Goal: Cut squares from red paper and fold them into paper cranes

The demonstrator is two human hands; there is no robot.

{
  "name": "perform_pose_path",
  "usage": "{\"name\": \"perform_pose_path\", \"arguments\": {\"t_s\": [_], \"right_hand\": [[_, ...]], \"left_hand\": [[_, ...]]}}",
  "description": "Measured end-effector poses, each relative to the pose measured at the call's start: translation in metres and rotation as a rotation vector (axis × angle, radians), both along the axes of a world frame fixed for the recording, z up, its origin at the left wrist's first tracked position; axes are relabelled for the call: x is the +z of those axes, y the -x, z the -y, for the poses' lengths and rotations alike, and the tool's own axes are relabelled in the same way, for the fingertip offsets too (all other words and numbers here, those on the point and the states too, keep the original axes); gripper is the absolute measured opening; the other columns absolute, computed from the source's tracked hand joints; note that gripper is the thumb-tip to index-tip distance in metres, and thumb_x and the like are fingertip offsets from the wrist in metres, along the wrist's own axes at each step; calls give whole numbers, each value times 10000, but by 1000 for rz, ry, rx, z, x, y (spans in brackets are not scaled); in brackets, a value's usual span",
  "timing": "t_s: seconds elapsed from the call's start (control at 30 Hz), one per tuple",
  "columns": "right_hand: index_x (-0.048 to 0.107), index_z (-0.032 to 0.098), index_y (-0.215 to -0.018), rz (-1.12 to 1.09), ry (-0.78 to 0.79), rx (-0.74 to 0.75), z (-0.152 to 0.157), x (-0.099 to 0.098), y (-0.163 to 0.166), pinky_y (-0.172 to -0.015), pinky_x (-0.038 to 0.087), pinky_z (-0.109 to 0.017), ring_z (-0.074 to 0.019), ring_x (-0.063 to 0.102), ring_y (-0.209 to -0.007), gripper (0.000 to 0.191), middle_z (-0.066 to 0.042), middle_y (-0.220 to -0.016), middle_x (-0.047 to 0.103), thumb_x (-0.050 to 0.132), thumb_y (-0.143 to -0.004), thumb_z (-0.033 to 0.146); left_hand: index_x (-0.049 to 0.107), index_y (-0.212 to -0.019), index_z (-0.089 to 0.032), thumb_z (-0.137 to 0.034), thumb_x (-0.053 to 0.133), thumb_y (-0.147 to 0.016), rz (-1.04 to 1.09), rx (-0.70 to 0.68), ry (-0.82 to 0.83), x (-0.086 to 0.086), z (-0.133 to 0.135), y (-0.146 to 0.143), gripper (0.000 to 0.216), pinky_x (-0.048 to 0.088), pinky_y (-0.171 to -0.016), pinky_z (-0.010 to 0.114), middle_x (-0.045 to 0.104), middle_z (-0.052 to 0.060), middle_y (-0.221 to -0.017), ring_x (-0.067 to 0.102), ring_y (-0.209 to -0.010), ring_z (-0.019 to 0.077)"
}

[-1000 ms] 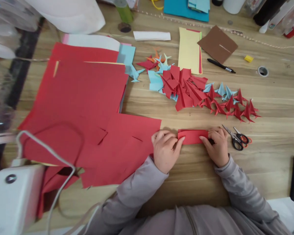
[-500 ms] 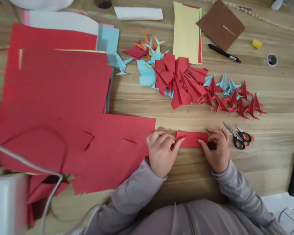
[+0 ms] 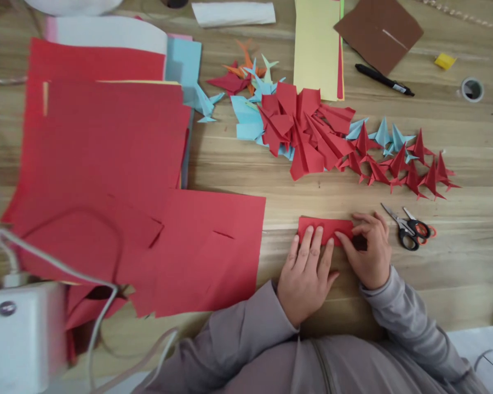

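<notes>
Left hand (image 3: pixel 307 271) flattened onto red strip (image 3: pixel 332 225) (long axis left-right).

Lower centre-right of frame: left hand (image 3: pixel 306 271) flat, fingers extended on folded red paper strip (image 3: pixel 326 228), right hand (image 3: pixel 367 249) pinching its right end; scissors (image 3: pixel 408 229) just right, red sheets (image 3: pixel 107 164) filling left, on wooden table (image 3: pixel 456 262).

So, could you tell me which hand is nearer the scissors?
Right hand, just left of the black-and-orange-handled scissors; left hand farther left, on the folded red paper.
</notes>
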State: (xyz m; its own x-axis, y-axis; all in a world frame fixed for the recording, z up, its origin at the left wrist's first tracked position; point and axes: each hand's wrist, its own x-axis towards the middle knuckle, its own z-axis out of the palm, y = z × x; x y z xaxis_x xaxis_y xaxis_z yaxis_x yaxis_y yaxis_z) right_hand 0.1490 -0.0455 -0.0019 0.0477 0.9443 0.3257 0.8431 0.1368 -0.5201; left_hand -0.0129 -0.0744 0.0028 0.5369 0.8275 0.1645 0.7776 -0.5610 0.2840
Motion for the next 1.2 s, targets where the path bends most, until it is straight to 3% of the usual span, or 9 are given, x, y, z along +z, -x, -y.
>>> {"name": "perform_pose_path", "arguments": {"t_s": [0.4,0.7,0.9,1.2], "right_hand": [[523,224,-822,20,8,15,-1,3,-1,-982,422,-542,-245,668,-912,192,-36,-833,667,704,-768,257],[535,226,-847,23,17,19,-1,3,-1,-979,417,-538,-249,664,-916,191,-28,-794,661,706,-768,255],[547,234,-850,-23,11,-62,3,4,-2,-1057,306,-568,-258,669,-959,159,23,-670,634,669,-763,180],[533,221,-747,-38,35,-114,1,5,1,-1036,346,-544,-246,683,-933,151,29,-660,642,682,-751,196]], "left_hand": [[414,-1379,-76,-423,519,-871,-5,-7,71,-2,-1,2,624,368,-1063,536,379,229,-1460,207,-1410,397],[429,-1362,-70,-414,530,-864,4,-14,79,-2,-3,3,614,381,-1053,555,412,244,-1436,221,-1402,411],[436,-1350,-55,-399,543,-860,18,-17,72,-3,-3,3,608,376,-1048,567,419,277,-1416,203,-1405,420],[424,-1358,-43,-380,551,-858,16,-26,71,-4,-2,4,617,334,-1065,567,408,297,-1414,196,-1406,430]]}}
